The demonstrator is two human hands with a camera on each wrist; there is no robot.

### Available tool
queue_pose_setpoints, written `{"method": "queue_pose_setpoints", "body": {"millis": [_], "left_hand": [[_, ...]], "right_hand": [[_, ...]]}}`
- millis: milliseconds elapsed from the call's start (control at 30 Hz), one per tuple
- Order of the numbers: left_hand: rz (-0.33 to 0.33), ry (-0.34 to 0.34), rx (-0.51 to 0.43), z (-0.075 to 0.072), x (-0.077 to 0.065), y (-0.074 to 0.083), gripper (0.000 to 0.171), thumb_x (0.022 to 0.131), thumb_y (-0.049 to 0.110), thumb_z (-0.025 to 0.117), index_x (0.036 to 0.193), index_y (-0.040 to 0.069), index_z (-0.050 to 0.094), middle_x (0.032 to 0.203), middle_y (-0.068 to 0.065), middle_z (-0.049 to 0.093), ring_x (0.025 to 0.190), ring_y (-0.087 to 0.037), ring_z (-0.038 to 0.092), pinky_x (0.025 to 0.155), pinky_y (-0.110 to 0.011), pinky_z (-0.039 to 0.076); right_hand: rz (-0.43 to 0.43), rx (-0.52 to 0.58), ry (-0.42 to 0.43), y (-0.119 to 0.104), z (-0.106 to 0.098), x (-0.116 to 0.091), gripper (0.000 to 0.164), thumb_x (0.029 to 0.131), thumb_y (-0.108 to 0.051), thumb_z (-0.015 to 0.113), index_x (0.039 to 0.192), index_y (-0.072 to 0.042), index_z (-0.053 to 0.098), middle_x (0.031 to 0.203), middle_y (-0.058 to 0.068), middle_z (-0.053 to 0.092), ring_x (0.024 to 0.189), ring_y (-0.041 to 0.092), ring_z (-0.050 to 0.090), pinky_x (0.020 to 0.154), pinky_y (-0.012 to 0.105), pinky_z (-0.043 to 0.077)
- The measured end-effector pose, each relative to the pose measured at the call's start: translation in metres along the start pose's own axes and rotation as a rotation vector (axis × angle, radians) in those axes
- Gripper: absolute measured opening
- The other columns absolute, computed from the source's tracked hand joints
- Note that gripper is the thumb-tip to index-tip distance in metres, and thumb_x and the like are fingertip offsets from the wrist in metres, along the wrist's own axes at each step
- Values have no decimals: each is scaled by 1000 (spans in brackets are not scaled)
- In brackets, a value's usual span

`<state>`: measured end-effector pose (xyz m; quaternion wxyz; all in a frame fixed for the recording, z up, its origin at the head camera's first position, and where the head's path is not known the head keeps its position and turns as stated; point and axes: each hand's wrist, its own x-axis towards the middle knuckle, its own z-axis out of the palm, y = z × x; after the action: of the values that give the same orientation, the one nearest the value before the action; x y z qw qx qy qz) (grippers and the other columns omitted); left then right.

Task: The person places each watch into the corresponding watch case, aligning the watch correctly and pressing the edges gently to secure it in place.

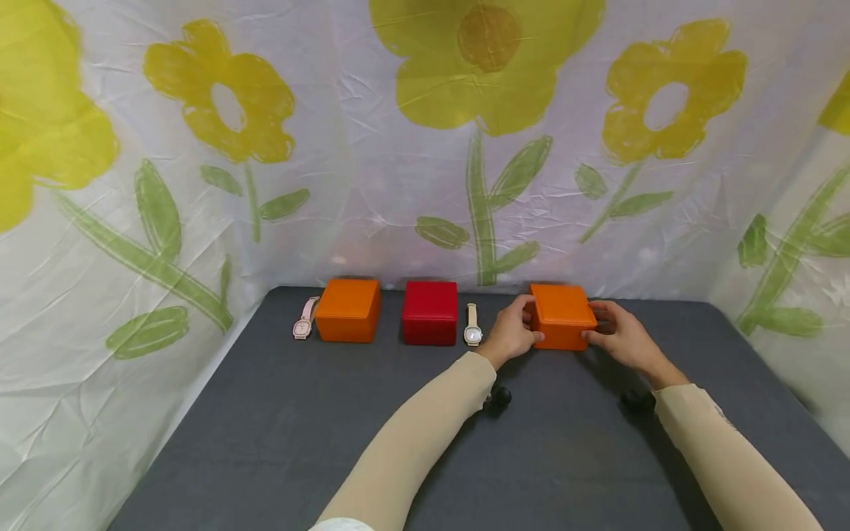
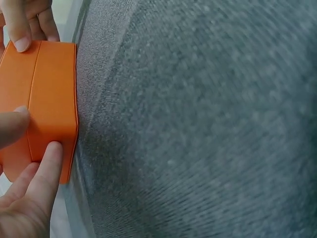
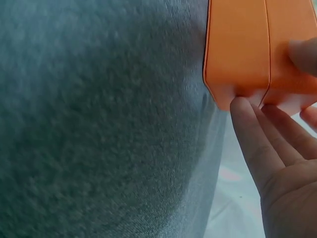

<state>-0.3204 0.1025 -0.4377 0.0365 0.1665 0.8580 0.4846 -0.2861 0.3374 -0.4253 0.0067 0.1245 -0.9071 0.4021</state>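
1. On my head view, the right orange box (image 1: 563, 317) appears to rest on the table (image 1: 265, 442), near its far edge, between the two hands. It is closed, a seam running round it.
2. I have the left hand (image 1: 511, 332) gripping the box's left front corner: thumb on the front, fingers along the side, two fingertips slightly apart in the left wrist view.
3. I have the right hand (image 1: 627, 341) gripping the opposite corner likewise, thumb in front, fingers against the side; my right wrist view shows one finger set a little apart from the rest.
4. Near the left hand lies a cream watch (image 1: 473, 335), just beside the red box (image 1: 429, 324).
5. Further left I see another orange box (image 1: 347, 321) and, next to it, a pink watch (image 1: 302, 329).
6. Behind hangs a white curtain (image 1: 372, 184) printed with yellow flowers.
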Motion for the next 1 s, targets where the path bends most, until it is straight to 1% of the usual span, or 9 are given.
{"method": "queue_pose_setpoints", "body": {"millis": [133, 300, 433, 533, 667, 767, 900, 1000], "left_hand": [[0, 3, 19, -1, 2, 1, 70, 81, 14, 78, 140, 23, 43, 110, -3, 58, 85, -11, 57, 76, -26, 49], [-7, -4, 35, -2, 3, 1, 70, 81, 14, 78, 140, 23, 42, 111, -3, 58, 86, -11, 57, 77, -26, 49], [-7, -25, 36, -4, 1, 1, 71, 81, 13, 77, 142, 23, 41, 113, -4, 58, 89, -12, 58, 78, -26, 49], [-2, -58, 35, -6, -2, 1, 73, 81, 13, 77, 143, 22, 40, 117, -6, 58, 92, -13, 59, 79, -26, 50], [14, -83, 20, -9, -9, -2, 72, 81, 13, 77, 143, 20, 41, 119, -7, 57, 91, -12, 61, 77, -25, 51], [32, -82, 13, -13, -16, -4, 67, 82, 13, 77, 140, 18, 44, 119, -8, 57, 87, -10, 61, 75, -24, 51], [56, -65, 32, -22, -30, -7, 61, 82, 14, 76, 137, 15, 49, 120, -10, 59, 84, -8, 62, 71, -23, 51], [58, -40, 27, -31, -42, -9, 56, 83, 14, 75, 134, 13, 51, 118, -11, 61, 86, -9, 63, 70, -23, 51]], "right_hand": [[23, 3, -7, -1, -2, 3, 67, 92, -23, 65, 145, -1, 30, 139, 28, 40, 116, 45, 52, 87, 53, 49], [28, -9, 2, -3, 0, 2, 69, 92, -27, 65, 145, -1, 30, 138, 29, 41, 115, 45, 52, 86, 53, 49], [29, -6, 18, -2, 2, -1, 68, 93, -28, 64, 145, -1, 30, 138, 28, 42, 114, 44, 54, 86, 52, 50], [30, -6, 37, -4, 4, -6, 68, 94, -29, 63, 145, -1, 29, 138, 28, 42, 114, 43, 54, 87, 52, 49], [40, -55, 91, -8, 9, -17, 69, 94, -33, 61, 146, 0, 29, 135, 29, 45, 112, 44, 55, 83, 52, 51], [56, -96, 158, -12, 14, -27, 68, 94, -36, 60, 144, 0, 32, 127, 29, 53, 106, 43, 58, 78, 51, 52], [82, -113, 254, -20, 22, -39, 62, 95, -38, 56, 139, 1, 37, 113, 23, 63, 93, 35, 65, 72, 46, 54], [104, -112, 284, -27, 27, -46, 61, 96, -40, 54, 137, 2, 39, 106, 19, 66, 84, 28, 67, 68, 40, 53]]}}
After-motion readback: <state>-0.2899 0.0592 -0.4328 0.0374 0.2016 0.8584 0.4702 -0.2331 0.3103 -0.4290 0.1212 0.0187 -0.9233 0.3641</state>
